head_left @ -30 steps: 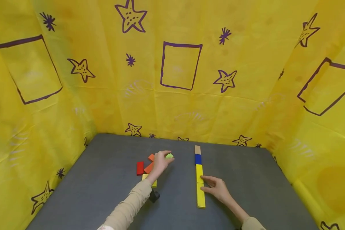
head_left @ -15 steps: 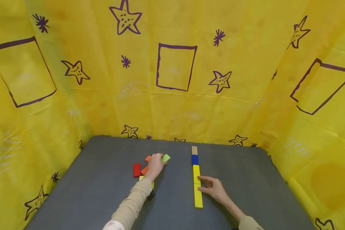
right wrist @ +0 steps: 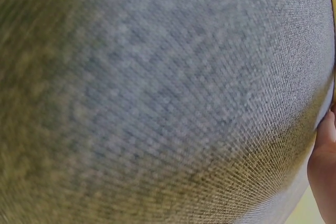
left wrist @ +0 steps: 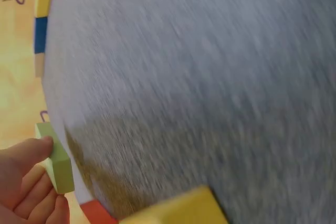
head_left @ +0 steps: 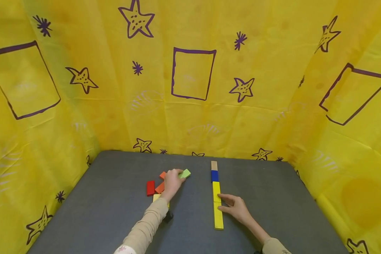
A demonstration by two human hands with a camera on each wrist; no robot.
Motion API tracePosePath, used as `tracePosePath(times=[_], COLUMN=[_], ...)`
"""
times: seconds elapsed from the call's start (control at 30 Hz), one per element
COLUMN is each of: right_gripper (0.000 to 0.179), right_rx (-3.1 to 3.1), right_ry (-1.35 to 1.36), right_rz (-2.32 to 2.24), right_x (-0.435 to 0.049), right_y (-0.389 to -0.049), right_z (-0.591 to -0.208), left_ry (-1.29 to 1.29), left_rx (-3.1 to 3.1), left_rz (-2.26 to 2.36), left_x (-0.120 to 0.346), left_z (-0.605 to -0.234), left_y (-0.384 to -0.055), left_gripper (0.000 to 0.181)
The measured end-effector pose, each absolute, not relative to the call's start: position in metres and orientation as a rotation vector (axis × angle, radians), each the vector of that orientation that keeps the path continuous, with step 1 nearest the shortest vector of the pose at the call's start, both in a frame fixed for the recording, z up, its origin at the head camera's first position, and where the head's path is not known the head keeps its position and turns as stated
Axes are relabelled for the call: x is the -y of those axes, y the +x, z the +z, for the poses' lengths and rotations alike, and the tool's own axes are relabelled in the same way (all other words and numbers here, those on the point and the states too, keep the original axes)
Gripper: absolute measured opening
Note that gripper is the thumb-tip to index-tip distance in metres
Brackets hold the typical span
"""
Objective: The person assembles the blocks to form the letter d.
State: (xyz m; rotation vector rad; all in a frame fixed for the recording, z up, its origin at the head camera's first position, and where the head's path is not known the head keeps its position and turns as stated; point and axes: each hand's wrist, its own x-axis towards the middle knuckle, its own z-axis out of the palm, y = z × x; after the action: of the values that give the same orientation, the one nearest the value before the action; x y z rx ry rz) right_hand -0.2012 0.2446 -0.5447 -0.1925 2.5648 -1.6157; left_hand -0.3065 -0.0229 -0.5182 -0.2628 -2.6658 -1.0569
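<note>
My left hand (head_left: 172, 182) pinches a light green block (head_left: 185, 173) between thumb and fingers; in the left wrist view the green block (left wrist: 62, 169) shows plainly in that grip. My right hand (head_left: 239, 209) rests by the right side of a straight row, its index finger and thumb at two yellow blocks (head_left: 218, 216). Beyond these in the row lie a blue block (head_left: 214, 176) and, farthest, a tan block (head_left: 214, 165). Of the right hand, only a small part (right wrist: 323, 156) enters the right wrist view.
Around the left hand lie loose blocks: a red one (head_left: 150, 188), orange ones (head_left: 159, 188) and a pale yellow one (head_left: 156, 197), partly covered by the arm. A yellow curtain (head_left: 190, 123) with purple drawings surrounds the dark table (head_left: 98, 211).
The left hand has closed its fingers on the green block, which now sticks out past the fingertips at a new angle. The right hand stays by the row. The head view has shifted slightly.
</note>
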Motion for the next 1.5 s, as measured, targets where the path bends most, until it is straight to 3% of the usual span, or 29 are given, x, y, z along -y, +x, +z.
tracePosePath(times=[0.53,1.5], right_gripper=[0.052,0.047], right_rx=[-2.542,-2.547], right_ry=[-0.169,-0.184], right_rz=[-1.656,-1.642], right_x=[-0.246,-0.237], right_y=[-0.201,-0.191], right_z=[-0.545,-0.519], left_ry=[-0.249,-0.291], left_rx=[2.636,2.597], left_rz=[-1.38,-1.404], left_x=[-0.008,-0.045], left_z=[-0.513,-0.517], left_y=[-0.295,-0.303], left_gripper=[0.032,0.033])
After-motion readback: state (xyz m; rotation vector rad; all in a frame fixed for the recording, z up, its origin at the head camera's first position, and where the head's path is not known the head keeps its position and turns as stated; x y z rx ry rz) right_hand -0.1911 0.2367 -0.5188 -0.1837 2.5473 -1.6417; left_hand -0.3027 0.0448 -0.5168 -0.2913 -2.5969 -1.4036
